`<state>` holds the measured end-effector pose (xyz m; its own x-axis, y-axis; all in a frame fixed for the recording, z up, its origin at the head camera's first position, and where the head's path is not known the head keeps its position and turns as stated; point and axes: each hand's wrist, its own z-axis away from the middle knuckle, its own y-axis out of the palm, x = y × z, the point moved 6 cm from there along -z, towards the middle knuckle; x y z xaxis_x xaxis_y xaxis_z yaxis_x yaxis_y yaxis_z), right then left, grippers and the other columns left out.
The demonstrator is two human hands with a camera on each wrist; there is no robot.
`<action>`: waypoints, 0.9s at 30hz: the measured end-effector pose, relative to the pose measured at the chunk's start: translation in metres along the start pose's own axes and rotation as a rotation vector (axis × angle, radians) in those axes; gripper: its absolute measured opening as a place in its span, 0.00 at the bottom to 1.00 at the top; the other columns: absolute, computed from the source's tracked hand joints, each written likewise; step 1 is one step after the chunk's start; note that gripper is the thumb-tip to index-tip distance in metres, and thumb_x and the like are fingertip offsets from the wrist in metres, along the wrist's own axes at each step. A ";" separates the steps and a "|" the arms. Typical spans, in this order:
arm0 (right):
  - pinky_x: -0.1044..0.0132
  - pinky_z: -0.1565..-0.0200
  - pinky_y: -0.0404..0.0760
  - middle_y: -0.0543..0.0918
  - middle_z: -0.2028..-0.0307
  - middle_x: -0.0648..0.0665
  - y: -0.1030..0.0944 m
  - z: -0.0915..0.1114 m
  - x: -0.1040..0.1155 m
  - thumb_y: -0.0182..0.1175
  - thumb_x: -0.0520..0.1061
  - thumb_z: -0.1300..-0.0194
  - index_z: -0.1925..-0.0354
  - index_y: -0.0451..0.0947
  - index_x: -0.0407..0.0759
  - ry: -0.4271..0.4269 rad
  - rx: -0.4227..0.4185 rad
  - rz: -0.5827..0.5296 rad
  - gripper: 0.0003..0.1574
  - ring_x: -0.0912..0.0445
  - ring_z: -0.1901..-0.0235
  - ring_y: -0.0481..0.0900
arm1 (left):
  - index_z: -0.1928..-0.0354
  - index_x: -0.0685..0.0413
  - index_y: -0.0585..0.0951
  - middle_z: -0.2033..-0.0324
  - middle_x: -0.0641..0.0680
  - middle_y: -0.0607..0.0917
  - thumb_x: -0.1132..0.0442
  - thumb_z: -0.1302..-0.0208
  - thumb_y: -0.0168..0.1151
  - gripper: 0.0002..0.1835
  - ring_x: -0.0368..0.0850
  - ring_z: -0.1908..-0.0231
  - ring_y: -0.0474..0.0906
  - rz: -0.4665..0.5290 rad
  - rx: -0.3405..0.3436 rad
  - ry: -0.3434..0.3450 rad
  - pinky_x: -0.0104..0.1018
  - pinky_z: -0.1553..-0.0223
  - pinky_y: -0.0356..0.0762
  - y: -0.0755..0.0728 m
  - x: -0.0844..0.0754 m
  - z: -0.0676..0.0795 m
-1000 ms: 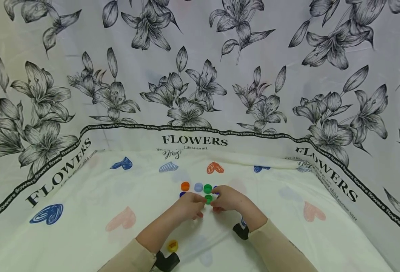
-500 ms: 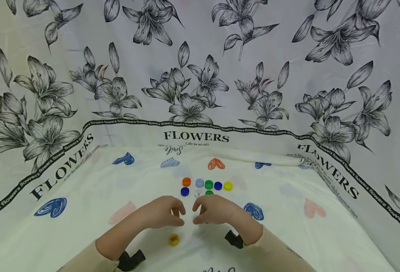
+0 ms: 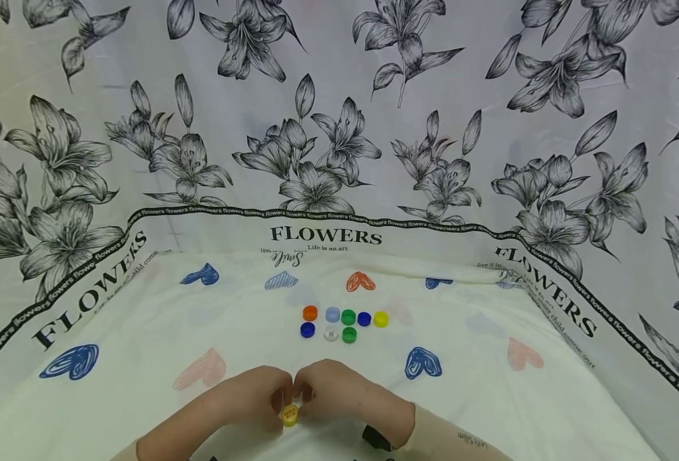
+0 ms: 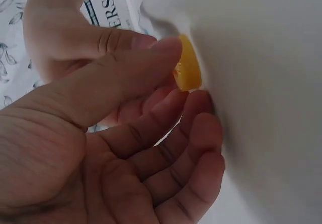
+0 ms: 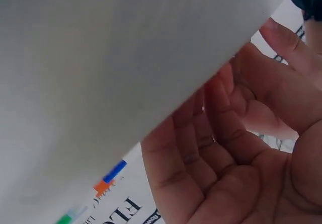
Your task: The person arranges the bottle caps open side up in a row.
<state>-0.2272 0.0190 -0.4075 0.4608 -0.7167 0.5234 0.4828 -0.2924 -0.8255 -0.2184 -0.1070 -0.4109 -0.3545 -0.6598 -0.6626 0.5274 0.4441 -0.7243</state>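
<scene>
A yellow bottle cap (image 3: 289, 415) with print on its top sits low on the cloth between both hands. My left hand (image 3: 253, 400) has its thumb and index finger at the cap's edge, pinching it, as the left wrist view shows the yellow cap (image 4: 190, 65) between them. From the other side my right hand (image 3: 336, 397) comes close, fingertips near the cap and meeting the left hand's fingers. In the right wrist view the right hand (image 5: 216, 168) has loosely bent fingers, and no cap shows there. Whether it touches the cap is hidden.
Farther off lie several loose caps: orange (image 3: 310, 313), light blue (image 3: 332, 314), green (image 3: 348, 317), blue (image 3: 364, 319), yellow (image 3: 381, 319), and a second row with dark blue (image 3: 307, 330), clear (image 3: 331, 334) and green (image 3: 349, 335). A flowered curtain (image 3: 316, 153) stands behind the heart-printed cloth (image 3: 472, 397).
Both hands have left the cap rows and come back toward the near yellow cap. They were apart half a second ago; now they meet at it, the left hand pinching it.
</scene>
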 end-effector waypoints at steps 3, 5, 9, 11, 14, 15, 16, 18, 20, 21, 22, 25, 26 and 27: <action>0.72 0.65 0.73 0.77 0.76 0.59 0.004 -0.001 0.002 0.76 0.43 0.42 0.68 0.82 0.51 -0.005 -0.003 0.021 0.10 0.64 0.73 0.71 | 0.71 0.50 0.80 0.76 0.44 0.78 0.74 0.58 0.75 0.16 0.35 0.74 0.71 0.010 -0.042 0.048 0.33 0.70 0.72 0.004 -0.003 0.001; 0.73 0.66 0.72 0.76 0.77 0.59 0.006 -0.001 0.003 0.76 0.44 0.41 0.70 0.81 0.52 -0.002 0.004 0.047 0.10 0.65 0.74 0.71 | 0.73 0.50 0.79 0.77 0.43 0.77 0.74 0.58 0.74 0.15 0.34 0.75 0.70 0.006 -0.061 0.054 0.32 0.71 0.72 0.005 -0.004 0.002; 0.73 0.66 0.73 0.76 0.77 0.60 0.008 0.000 0.003 0.75 0.46 0.39 0.70 0.83 0.52 0.007 0.025 0.092 0.08 0.65 0.74 0.71 | 0.74 0.50 0.79 0.78 0.43 0.76 0.74 0.57 0.75 0.14 0.35 0.76 0.69 -0.006 -0.062 0.026 0.33 0.72 0.71 0.006 -0.003 0.001; 0.72 0.65 0.73 0.77 0.76 0.60 0.009 0.000 0.002 0.75 0.46 0.40 0.69 0.83 0.51 0.021 0.040 0.089 0.08 0.64 0.74 0.72 | 0.74 0.50 0.79 0.78 0.43 0.76 0.74 0.56 0.74 0.14 0.35 0.76 0.69 -0.019 -0.056 0.024 0.33 0.72 0.70 0.007 -0.003 0.000; 0.72 0.65 0.73 0.78 0.76 0.59 0.011 0.000 0.000 0.77 0.46 0.42 0.69 0.83 0.51 0.046 0.059 0.079 0.10 0.63 0.74 0.72 | 0.74 0.49 0.77 0.78 0.42 0.75 0.74 0.57 0.74 0.16 0.34 0.76 0.67 -0.044 -0.050 0.030 0.32 0.73 0.70 0.008 -0.003 -0.002; 0.72 0.65 0.73 0.78 0.76 0.58 0.011 -0.001 0.000 0.78 0.46 0.43 0.69 0.83 0.51 0.052 0.063 0.075 0.11 0.63 0.74 0.72 | 0.73 0.49 0.77 0.78 0.42 0.75 0.74 0.57 0.74 0.16 0.34 0.77 0.67 -0.049 -0.051 0.032 0.32 0.73 0.69 0.009 -0.003 -0.002; 0.71 0.65 0.73 0.78 0.76 0.58 0.012 -0.001 -0.001 0.78 0.47 0.43 0.69 0.82 0.51 0.056 0.065 0.076 0.11 0.63 0.74 0.72 | 0.73 0.48 0.77 0.78 0.42 0.74 0.73 0.57 0.75 0.16 0.34 0.77 0.67 -0.049 -0.049 0.031 0.32 0.73 0.69 0.009 -0.003 -0.002; 0.72 0.65 0.73 0.77 0.76 0.59 0.012 -0.001 0.000 0.78 0.48 0.43 0.69 0.82 0.51 0.047 0.062 0.091 0.12 0.63 0.74 0.72 | 0.73 0.49 0.77 0.78 0.42 0.75 0.72 0.56 0.76 0.16 0.35 0.76 0.67 -0.044 -0.047 0.028 0.33 0.72 0.69 0.009 -0.001 -0.003; 0.73 0.64 0.74 0.77 0.76 0.59 0.011 -0.001 0.000 0.78 0.48 0.42 0.68 0.83 0.51 0.027 0.054 0.099 0.11 0.64 0.74 0.72 | 0.73 0.47 0.78 0.78 0.41 0.75 0.69 0.53 0.76 0.15 0.34 0.75 0.68 -0.040 -0.047 0.041 0.33 0.71 0.70 0.010 0.005 -0.005; 0.73 0.64 0.74 0.77 0.76 0.60 0.011 -0.001 -0.001 0.78 0.48 0.42 0.68 0.84 0.50 0.018 0.052 0.096 0.11 0.64 0.73 0.72 | 0.72 0.47 0.78 0.77 0.41 0.76 0.68 0.52 0.77 0.14 0.35 0.74 0.69 -0.030 -0.046 0.044 0.34 0.70 0.70 0.009 0.006 -0.005; 0.73 0.64 0.74 0.78 0.76 0.60 0.009 0.000 -0.001 0.77 0.48 0.41 0.67 0.84 0.50 0.008 0.049 0.093 0.10 0.65 0.73 0.73 | 0.72 0.47 0.79 0.76 0.41 0.76 0.67 0.51 0.77 0.13 0.35 0.73 0.70 -0.019 -0.042 0.049 0.34 0.69 0.71 0.009 0.007 -0.005; 0.73 0.63 0.75 0.78 0.75 0.60 0.006 0.001 -0.003 0.75 0.46 0.39 0.66 0.86 0.48 -0.004 0.045 0.069 0.06 0.65 0.73 0.73 | 0.71 0.47 0.82 0.75 0.41 0.78 0.65 0.46 0.75 0.09 0.36 0.73 0.73 0.032 -0.033 0.057 0.34 0.68 0.72 0.007 0.009 -0.006; 0.73 0.63 0.75 0.79 0.75 0.60 0.004 0.001 -0.005 0.74 0.45 0.38 0.65 0.87 0.48 -0.005 0.040 0.061 0.05 0.65 0.72 0.74 | 0.70 0.48 0.83 0.75 0.42 0.79 0.64 0.44 0.74 0.07 0.36 0.74 0.73 0.059 -0.033 0.049 0.33 0.69 0.73 0.006 0.008 -0.007; 0.72 0.63 0.76 0.79 0.75 0.60 0.002 0.001 -0.006 0.73 0.44 0.37 0.64 0.87 0.47 0.003 0.037 0.045 0.04 0.65 0.72 0.74 | 0.69 0.50 0.84 0.76 0.44 0.80 0.66 0.42 0.73 0.06 0.38 0.75 0.74 0.099 -0.031 0.027 0.34 0.70 0.73 0.005 0.006 -0.007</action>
<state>-0.2281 0.0236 -0.4116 0.4803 -0.7306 0.4854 0.4889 -0.2364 -0.8397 -0.2230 -0.1047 -0.4192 -0.3224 -0.5954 -0.7359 0.5373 0.5250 -0.6601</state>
